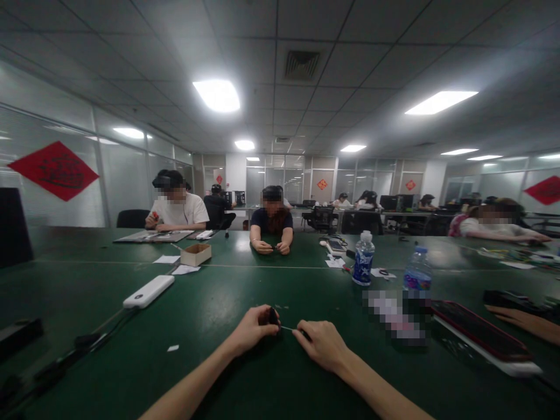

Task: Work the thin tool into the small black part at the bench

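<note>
Above the green table [219,361], my left hand [251,331] is closed around a small black part [273,317], pinched between thumb and fingers. Opposite it, my right hand [322,344] is closed on a thin screwdriver; a little of its dark handle shows under the fingers. The screwdriver's slim metal shaft [286,328] points left and its tip reaches the black part. Whether the tip sits in a screw or hole is too small to tell.
A white power strip [149,291] with cables lies left, near a small open box [196,255]. Two bottles, one blue-labelled [363,259], stand right, before a phone [483,329] on a white slab. A neighbour's hand [525,321] rests far right. Another person [271,219] sits opposite.
</note>
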The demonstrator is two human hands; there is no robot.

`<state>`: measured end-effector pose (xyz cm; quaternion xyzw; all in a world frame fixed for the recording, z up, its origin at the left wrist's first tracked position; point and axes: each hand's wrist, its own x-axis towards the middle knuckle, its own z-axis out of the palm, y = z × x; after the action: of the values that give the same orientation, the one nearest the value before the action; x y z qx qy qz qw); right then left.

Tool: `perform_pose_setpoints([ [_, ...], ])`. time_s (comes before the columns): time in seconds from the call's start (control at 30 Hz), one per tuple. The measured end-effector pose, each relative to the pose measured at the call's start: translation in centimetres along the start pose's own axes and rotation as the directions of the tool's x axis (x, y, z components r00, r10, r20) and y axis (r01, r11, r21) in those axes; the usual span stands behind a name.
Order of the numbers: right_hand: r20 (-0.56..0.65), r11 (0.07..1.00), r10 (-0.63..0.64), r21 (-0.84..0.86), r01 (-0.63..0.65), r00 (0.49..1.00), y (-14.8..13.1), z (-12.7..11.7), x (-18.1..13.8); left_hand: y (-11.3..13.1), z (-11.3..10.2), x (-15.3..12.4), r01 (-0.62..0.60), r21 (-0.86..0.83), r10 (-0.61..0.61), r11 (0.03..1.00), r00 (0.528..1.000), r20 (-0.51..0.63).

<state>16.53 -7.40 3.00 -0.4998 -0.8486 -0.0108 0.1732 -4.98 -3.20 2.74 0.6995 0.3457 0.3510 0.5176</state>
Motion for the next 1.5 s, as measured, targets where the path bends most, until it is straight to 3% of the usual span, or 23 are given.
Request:
perform_pose_setpoints([
  [0.13,-0.017,0.997,0.006,0.075,-0.005,1.000,0.2,0.2,0.2,-0.1,0.0,0.0,-0.010,-0.004,0.010,1.000,0.999,0.035],
  [0.3,-0.152,0.977,0.163,0.165,-0.137,0.975,1.2,1.0,0.6,-0.4,0.2,0.0,-0.030,0.087,0.022,0.996,0.995,0.100],
  [0.5,-0.017,0.997,-0.021,0.079,0.022,1.000,0.9,0.4,0.5,-0.1,0.4,0.1,0.002,-0.047,-0.001,0.999,1.000,0.015],
  [0.6,-0.005,0.997,-0.069,0.018,0.069,0.998,0.7,0.2,0.4,-0.1,0.4,0.1,0.006,-0.107,-0.007,0.994,1.000,-0.015],
  [1.5,0.035,0.997,-0.079,-0.022,0.079,0.996,0.7,-0.1,0.3,-0.5,0.2,0.1,-0.036,-0.155,0.035,0.987,0.999,-0.007],
])
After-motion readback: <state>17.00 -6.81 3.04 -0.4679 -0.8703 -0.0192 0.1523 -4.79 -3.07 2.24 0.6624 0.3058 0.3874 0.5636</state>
